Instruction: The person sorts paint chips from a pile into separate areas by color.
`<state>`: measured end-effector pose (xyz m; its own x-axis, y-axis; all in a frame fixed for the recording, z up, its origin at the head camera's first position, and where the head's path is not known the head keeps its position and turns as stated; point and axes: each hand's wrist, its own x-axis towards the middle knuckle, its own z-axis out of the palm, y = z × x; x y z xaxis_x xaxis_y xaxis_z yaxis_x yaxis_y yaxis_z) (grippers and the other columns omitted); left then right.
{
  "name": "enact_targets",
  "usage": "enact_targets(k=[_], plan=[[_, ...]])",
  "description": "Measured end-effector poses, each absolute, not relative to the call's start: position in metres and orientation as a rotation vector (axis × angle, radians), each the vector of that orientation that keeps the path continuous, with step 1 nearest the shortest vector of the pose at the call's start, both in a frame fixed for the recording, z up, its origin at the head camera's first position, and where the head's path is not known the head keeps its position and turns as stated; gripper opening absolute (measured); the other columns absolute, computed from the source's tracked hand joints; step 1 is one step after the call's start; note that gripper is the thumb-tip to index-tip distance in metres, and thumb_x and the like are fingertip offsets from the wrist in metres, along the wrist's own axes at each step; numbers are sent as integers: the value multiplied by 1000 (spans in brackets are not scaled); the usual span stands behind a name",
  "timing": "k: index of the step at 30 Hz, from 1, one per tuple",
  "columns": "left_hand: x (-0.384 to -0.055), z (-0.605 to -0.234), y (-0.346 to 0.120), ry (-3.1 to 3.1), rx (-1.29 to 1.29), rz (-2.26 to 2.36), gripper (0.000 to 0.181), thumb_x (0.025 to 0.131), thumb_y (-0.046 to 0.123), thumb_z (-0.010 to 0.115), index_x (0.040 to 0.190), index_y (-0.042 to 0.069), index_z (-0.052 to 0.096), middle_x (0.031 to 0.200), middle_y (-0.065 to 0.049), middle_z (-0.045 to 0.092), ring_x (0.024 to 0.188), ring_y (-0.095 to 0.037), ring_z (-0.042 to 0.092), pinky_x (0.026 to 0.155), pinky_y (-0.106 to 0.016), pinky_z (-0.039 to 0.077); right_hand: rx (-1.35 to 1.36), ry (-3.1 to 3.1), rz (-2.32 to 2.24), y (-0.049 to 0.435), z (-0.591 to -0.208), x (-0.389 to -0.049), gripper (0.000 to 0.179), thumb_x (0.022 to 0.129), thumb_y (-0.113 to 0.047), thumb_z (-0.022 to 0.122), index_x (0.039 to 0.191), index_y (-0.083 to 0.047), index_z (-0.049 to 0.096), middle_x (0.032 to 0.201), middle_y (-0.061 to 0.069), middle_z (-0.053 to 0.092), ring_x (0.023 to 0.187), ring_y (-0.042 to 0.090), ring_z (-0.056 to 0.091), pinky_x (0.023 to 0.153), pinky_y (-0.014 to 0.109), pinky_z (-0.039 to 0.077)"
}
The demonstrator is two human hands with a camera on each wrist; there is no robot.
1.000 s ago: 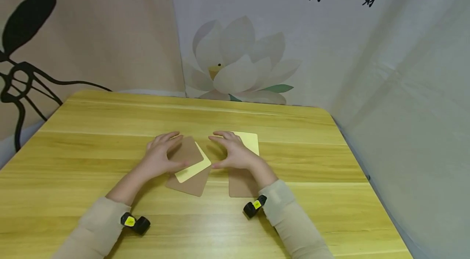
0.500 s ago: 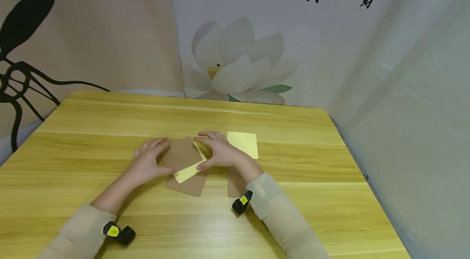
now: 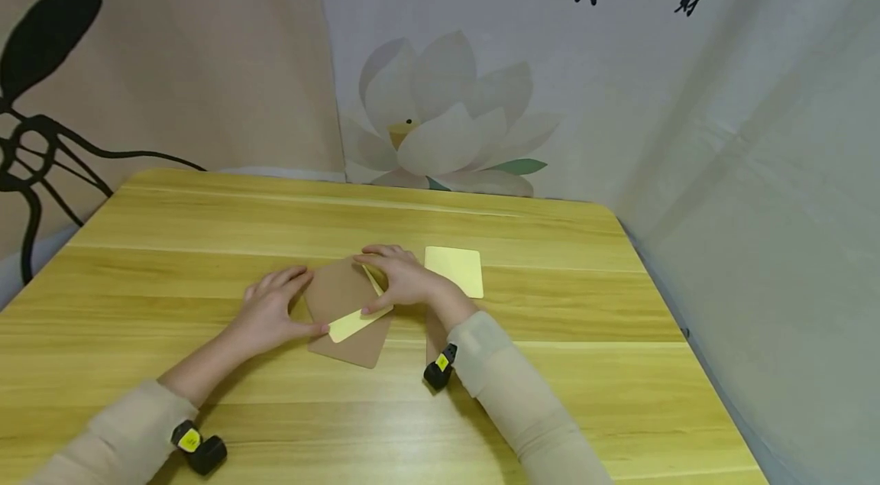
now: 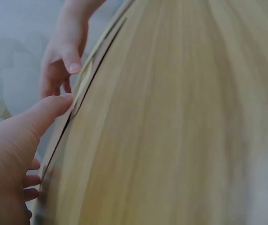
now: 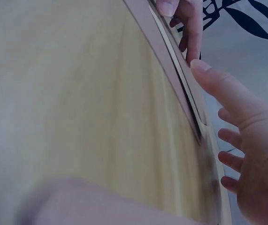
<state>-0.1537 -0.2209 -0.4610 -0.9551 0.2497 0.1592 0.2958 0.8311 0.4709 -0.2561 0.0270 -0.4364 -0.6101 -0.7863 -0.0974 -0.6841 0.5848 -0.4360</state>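
Observation:
In the head view, several square cards with rounded corners lie in a loose, uneven pile: a brown card (image 3: 338, 291) on top, a yellow card (image 3: 349, 326) below it, and another brown card (image 3: 364, 346) underneath, each turned differently. My left hand (image 3: 271, 315) is at the pile's left side, thumb tip at the yellow card's lower corner and fingers by the brown edge. Across the pile's right side reaches my right hand (image 3: 399, 280), thumb touching the yellow card, fingers at the far corner. Both hands have thumb and fingers spread apart.
Right of the pile lies a separate yellow card (image 3: 455, 269). Nearer, another brown card (image 3: 433, 332) is mostly hidden by the right forearm. The wooden table (image 3: 550, 409) ends at a printed curtain (image 3: 467, 111) behind.
My right hand has moved left from beside the pile onto its right side. The left hand has shifted slightly left and away from the top. The upper cards have turned a little.

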Motion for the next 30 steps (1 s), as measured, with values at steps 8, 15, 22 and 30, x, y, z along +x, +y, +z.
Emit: enact_targets(k=[8, 15, 22, 30], plan=[[-156, -461, -223, -2940, -420, -698, 108, 69, 70, 70, 140, -8, 42, 144, -26, 36, 129, -49, 27, 96, -69, 16, -1186, 2530, -505, 21, -439, -261, 96, 73, -53, 78, 151, -23, 32, 156, -1, 21, 141, 22, 17, 111, 45, 16], [-158, -460, -223, -2937, -426, -697, 107, 68, 68, 72, 139, -8, 43, 142, -26, 38, 128, -48, 29, 96, -68, 17, -1184, 2532, -455, 17, -439, -261, 96, 73, -54, 78, 151, -24, 31, 156, -1, 21, 141, 22, 15, 112, 45, 13], [-160, -457, -225, -2930, -426, -728, 103, 69, 64, 75, 138, -7, 45, 140, -25, 41, 126, -47, 32, 95, -68, 18, -1185, 2549, -404, 15, -439, -261, 96, 73, -58, 76, 151, -25, 31, 156, -3, 22, 141, 20, 15, 112, 43, 13], [-162, -454, -224, -2933, -450, -746, 100, 69, 61, 76, 137, -6, 47, 139, -25, 42, 125, -46, 33, 95, -67, 19, -1196, 2556, -421, 16, -438, -258, 93, 73, -55, 77, 150, -23, 35, 153, -1, 27, 140, 19, 19, 111, 43, 17]])
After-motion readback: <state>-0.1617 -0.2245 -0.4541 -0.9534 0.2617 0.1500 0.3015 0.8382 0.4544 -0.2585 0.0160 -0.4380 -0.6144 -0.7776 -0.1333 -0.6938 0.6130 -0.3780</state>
